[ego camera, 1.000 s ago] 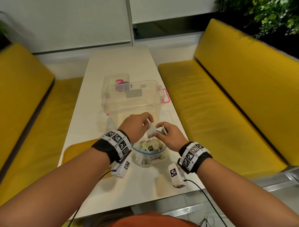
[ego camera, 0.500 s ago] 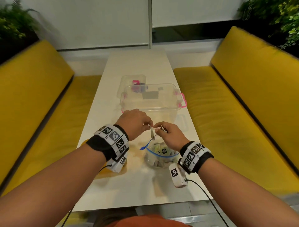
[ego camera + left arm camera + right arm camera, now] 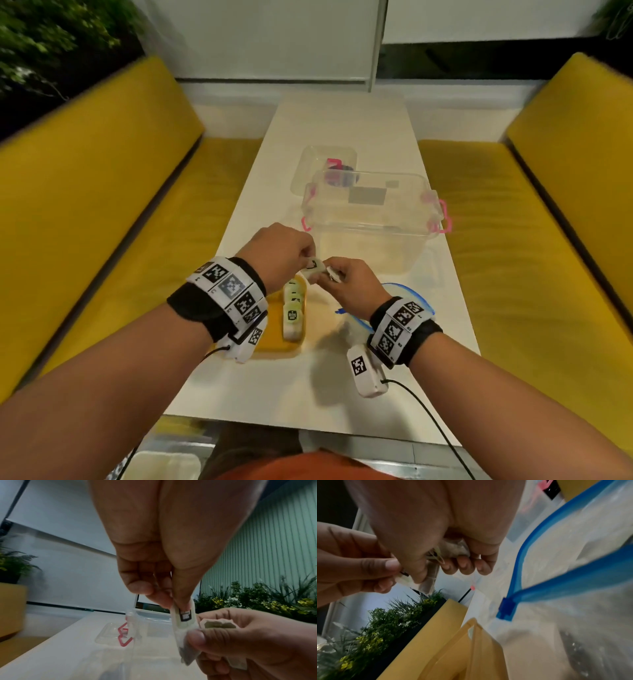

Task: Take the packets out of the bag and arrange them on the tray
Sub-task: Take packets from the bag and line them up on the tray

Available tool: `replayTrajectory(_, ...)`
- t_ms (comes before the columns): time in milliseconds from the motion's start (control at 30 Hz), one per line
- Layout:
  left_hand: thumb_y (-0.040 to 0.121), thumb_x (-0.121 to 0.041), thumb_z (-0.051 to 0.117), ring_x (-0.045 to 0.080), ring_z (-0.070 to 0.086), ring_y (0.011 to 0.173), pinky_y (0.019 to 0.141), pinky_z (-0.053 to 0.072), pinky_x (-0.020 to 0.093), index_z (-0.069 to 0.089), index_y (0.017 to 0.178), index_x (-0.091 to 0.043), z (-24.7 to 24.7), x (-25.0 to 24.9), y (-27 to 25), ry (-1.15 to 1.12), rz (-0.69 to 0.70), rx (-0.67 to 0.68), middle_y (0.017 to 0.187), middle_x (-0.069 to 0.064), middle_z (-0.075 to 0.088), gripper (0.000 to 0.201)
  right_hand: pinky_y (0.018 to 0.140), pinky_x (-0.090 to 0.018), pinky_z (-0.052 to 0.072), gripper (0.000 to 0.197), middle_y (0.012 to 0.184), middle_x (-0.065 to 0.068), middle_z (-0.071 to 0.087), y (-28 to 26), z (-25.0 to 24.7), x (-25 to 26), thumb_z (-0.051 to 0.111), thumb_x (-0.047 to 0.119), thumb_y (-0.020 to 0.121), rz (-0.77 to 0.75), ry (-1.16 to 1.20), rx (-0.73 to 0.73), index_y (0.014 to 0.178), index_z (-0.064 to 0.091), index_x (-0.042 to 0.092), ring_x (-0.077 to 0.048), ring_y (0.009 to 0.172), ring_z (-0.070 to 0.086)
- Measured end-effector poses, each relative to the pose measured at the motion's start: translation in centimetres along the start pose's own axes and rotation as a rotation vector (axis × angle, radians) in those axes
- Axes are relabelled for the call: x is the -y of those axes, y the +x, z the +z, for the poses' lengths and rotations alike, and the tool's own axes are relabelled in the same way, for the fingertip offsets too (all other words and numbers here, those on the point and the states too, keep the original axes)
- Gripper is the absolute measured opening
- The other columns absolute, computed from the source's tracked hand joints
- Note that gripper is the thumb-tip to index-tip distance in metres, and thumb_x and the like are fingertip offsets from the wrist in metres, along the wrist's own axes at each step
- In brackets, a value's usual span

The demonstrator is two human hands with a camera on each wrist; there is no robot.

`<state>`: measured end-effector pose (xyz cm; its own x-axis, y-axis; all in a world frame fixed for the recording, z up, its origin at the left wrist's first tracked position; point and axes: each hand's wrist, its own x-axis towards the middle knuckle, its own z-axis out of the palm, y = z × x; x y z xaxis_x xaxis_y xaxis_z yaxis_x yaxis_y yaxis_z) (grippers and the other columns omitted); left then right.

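Note:
Both hands meet over the far right corner of the yellow tray (image 3: pixel 274 347). My left hand (image 3: pixel 306 258) pinches the top of a small white packet (image 3: pixel 313 268) with a black label (image 3: pixel 185 616). My right hand (image 3: pixel 327 278) pinches the same packet's lower end with its thumb (image 3: pixel 197 637) and keeps a second packet (image 3: pixel 218 624) curled in its fingers. A row of several packets (image 3: pixel 293 310) lies along the tray's right side. The clear bag with a blue zip (image 3: pixel 407 293) (image 3: pixel 556 574) lies on the table, mostly hidden under my right wrist.
A clear plastic box with pink latches (image 3: pixel 370 219) stands just beyond the hands, its lid (image 3: pixel 322 168) lying behind it. The white table (image 3: pixel 342 387) runs between two yellow benches (image 3: pixel 102 212). Plants line the background. Wrist-camera cables hang at the near edge.
Both hands have carried the packet from above the bag leftward to above the tray. The view has swung, so the tray's row of packets now shows.

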<state>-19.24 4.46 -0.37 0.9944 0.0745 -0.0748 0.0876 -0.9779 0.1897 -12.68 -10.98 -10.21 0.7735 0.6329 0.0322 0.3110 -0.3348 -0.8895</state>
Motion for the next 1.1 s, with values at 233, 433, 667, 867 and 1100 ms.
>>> replayTrajectory(233,0.091,-0.017,0.056,0.018,0.061,0.096,0.075,0.044,0.025,0.072,0.101,-0.024,1.3,3.8,-1.2,0.011,-0.097,0.089,0.1,-0.002,0.07,0.02,0.06,-0.028,0.035,0.011,0.085,-0.003,0.045,1.0,2.0,-0.8,0.046,0.015,0.094,0.21,0.144,0.068,0.093,0.037,0.021,-0.016,0.067,0.038)
replayTrajectory(433,0.081,-0.015,0.073,0.009,0.06,0.08,0.07,0.042,0.022,0.074,0.091,-0.023,4.8,4.7,-0.9,0.062,-0.032,0.469,0.076,-0.014,0.059,0.013,0.059,-0.026,0.038,0.006,0.073,-0.001,0.053,1.7,2.0,-1.2,0.052,0.016,0.089,0.261,0.111,0.085,0.088,0.053,0.011,-0.017,0.065,0.047)
replayTrajectory(667,0.075,-0.025,0.079,0.009,0.063,0.087,0.084,0.052,0.027,0.075,0.091,-0.026,7.7,4.5,2.1,0.068,-0.004,0.608,0.084,-0.014,0.067,0.016,0.054,-0.032,0.051,0.012,0.083,-0.019,0.067,1.8,2.0,-1.6,0.059,0.018,0.096,0.22,0.144,0.155,0.095,0.06,0.005,-0.024,0.062,0.068)
replayTrajectory(867,0.075,-0.027,0.078,0.01,0.062,0.086,0.08,0.05,0.026,0.071,0.087,-0.027,9.0,4.7,3.5,0.079,-0.03,0.602,0.081,-0.015,0.064,0.013,0.058,-0.027,0.042,0.007,0.082,-0.006,0.065,2.1,3.1,-2.3,0.052,0.008,0.095,0.235,0.027,0.147,0.097,0.057,0.013,-0.012,0.059,0.051)
replayTrajectory(1100,0.069,-0.058,0.073,0.016,0.056,0.072,0.074,0.049,0.033,0.048,0.071,-0.029,8.9,6.3,2.4,0.154,-0.109,0.615,0.071,-0.009,0.055,0.038,0.051,-0.024,0.048,0.013,0.09,-0.014,0.069,2.0,3.9,-2.4,0.056,0.021,0.096,0.273,-0.003,0.161,0.097,0.059,0.008,-0.02,0.064,0.065)
